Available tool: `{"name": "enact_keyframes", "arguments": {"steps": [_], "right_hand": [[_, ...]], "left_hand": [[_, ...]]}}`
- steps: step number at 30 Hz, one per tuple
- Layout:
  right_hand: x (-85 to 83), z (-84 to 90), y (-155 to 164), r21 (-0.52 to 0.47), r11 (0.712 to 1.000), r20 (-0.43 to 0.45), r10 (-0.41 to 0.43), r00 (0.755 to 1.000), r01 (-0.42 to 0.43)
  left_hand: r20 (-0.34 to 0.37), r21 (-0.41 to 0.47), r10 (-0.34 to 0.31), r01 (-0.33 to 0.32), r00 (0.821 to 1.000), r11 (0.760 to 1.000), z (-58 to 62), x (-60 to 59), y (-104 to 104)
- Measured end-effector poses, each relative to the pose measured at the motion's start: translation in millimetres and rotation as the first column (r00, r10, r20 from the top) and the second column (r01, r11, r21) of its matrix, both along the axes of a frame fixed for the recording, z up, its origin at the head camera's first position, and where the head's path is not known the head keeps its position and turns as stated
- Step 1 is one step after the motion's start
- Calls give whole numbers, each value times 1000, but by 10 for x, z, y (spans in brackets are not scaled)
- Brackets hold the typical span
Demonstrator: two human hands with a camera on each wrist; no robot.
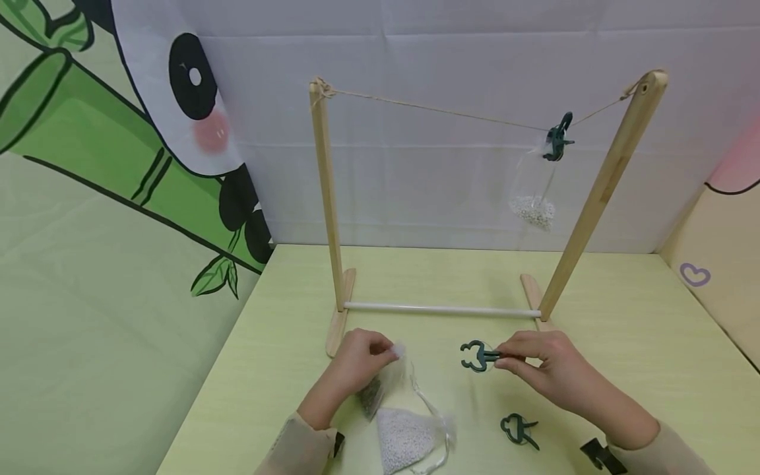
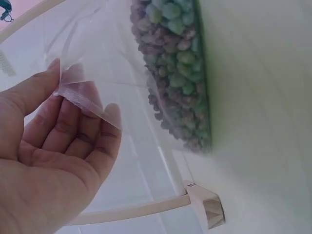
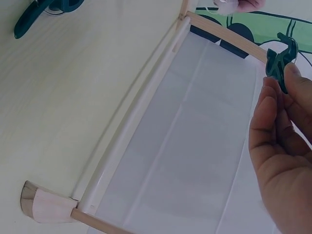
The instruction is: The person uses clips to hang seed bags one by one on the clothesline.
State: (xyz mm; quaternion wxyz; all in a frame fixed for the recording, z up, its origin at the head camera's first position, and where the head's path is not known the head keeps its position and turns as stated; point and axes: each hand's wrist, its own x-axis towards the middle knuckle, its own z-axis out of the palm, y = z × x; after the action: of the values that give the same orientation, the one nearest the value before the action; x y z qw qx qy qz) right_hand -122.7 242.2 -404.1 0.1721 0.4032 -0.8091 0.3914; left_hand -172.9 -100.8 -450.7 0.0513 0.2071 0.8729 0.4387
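My left hand (image 1: 356,361) pinches the top edge of a clear bag (image 1: 388,379), thumb and fingertips (image 2: 111,111) pressed on the thin plastic rim, the other fingers loosely curled behind it. The bag's lower part, dark with greenish pebbles (image 2: 178,68), rests on the table (image 1: 641,343); the wrist view shows the pebbles bunched against the yellow-green tabletop while the film stretches up to my fingers. Just beside that bag, nearer to me, lies a second bag (image 1: 406,439) of white beads, flat on the table and touching the first. My right hand (image 1: 546,369) pinches a green clip (image 1: 477,356) by its handles between thumb and fingers, its curved jaws pointing left toward the bag, held just above the table and a little apart from the plastic; I cannot tell how far the clip's jaws are parted. Another clip (image 1: 519,430) lies on the table near my right forearm. Beyond both hands stands a wooden frame (image 1: 326,198) with two posts, a white bar (image 1: 442,308) across its base and a string (image 1: 439,111) sagging between the post tops. On the string's right end a third clip (image 1: 558,137) holds a hanging bag (image 1: 533,198) with white beads at its bottom.
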Motion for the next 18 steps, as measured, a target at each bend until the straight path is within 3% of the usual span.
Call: {"name": "enact_keyframes", "arguments": {"steps": [10, 18], "right_hand": [[-28, 146, 2, 14, 999, -19, -33, 999, 34], [-97, 266, 22, 14, 999, -61, -36, 998, 36]], "left_hand": [[-41, 126, 97, -91, 994, 988, 116, 0, 100], [-70, 186, 126, -111, 990, 976, 253, 10, 197]]}}
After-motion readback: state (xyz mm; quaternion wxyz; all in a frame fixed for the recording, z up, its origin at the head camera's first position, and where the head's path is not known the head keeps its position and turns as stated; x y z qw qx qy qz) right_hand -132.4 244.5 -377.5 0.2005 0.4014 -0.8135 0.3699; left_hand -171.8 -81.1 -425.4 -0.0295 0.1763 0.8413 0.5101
